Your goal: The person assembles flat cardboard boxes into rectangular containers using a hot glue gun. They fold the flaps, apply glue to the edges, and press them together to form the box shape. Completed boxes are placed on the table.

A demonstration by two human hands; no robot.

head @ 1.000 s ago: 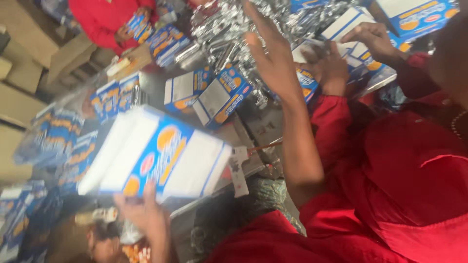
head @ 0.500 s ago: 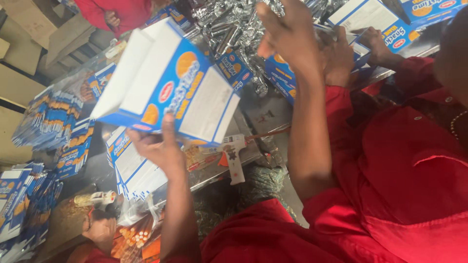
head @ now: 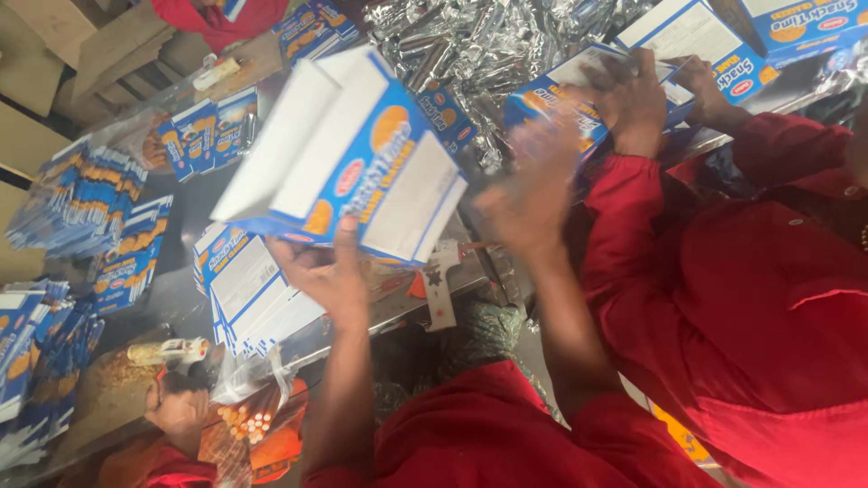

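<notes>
- Crowded packing table (head: 194, 312), with flat blue cartons (head: 86, 194) stacked and silver packets (head: 470, 41) heaped at the far side.
- Your left hand (head: 330, 271) grips the open box (head: 348, 167) from beneath, held above the table.
- Your right hand (head: 529, 194) is blurred; finger spread unclear.
- That thin, glossy card box could buckle or slip from a one-handed grip.
- A neighbour's hands (head: 633, 95) work close by; you could bump them.

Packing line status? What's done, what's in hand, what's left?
Done: hard to tell; no sealed box is clearly visible. In hand: left hand holds up an open blue-and-white carton; right hand is blurred beside it. Left: a pile of foil packets and stacks of flat cartons.
</notes>
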